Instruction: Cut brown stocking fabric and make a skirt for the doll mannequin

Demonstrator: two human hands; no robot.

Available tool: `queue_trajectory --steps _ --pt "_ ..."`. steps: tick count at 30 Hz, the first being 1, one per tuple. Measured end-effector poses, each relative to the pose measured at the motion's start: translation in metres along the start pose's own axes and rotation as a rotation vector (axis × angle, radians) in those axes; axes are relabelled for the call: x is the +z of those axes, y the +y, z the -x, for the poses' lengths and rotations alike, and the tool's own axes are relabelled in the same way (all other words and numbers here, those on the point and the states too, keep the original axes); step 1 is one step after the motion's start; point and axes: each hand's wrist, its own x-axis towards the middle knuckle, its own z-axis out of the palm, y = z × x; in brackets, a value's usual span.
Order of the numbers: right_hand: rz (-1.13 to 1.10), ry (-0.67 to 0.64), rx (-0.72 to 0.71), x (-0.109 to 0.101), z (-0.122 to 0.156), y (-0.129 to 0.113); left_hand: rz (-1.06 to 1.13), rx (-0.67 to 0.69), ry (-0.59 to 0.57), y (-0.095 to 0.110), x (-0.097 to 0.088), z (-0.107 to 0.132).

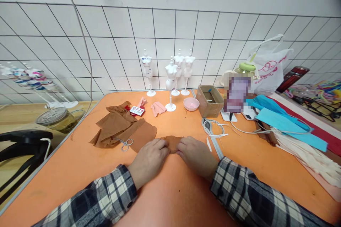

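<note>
far left, off the orange table [80, 184], sits a glass jar [57, 118] with a lid. on the table lies a pile of brown cloth [114, 126], with little scissors [126, 144] touching its front edge and a red and white tag [137, 110] at its back. the left hand [149, 159] lies low on the table, fingers bent down on the left end of a small brown cloth [172, 142]. this cloth lies flat in the middle of the table, near the front, between both hands. the right hand [195, 156] holds its right end the same way, fingers bent and close together. behind the hands stand four white doll bodies [172, 74] on sticks. next come a pink bowl [191, 104] and an open brown box [211, 101], just beside each other. a white cord [213, 127] curls in front of the box. far right lie blue paper sheets [282, 117].
</note>
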Motion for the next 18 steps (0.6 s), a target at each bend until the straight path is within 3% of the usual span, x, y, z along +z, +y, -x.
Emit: queue_trajectory --steps 7,18 --pt "-0.012 -0.067 0.097 -0.0019 0.0009 -0.0007 0.001 -0.004 -0.047 -0.0016 0.0002 0.0008" --pt "-0.003 -0.065 0.052 -0.0002 0.0004 0.0002 0.019 -0.016 -0.024 0.0 0.0019 0.0"
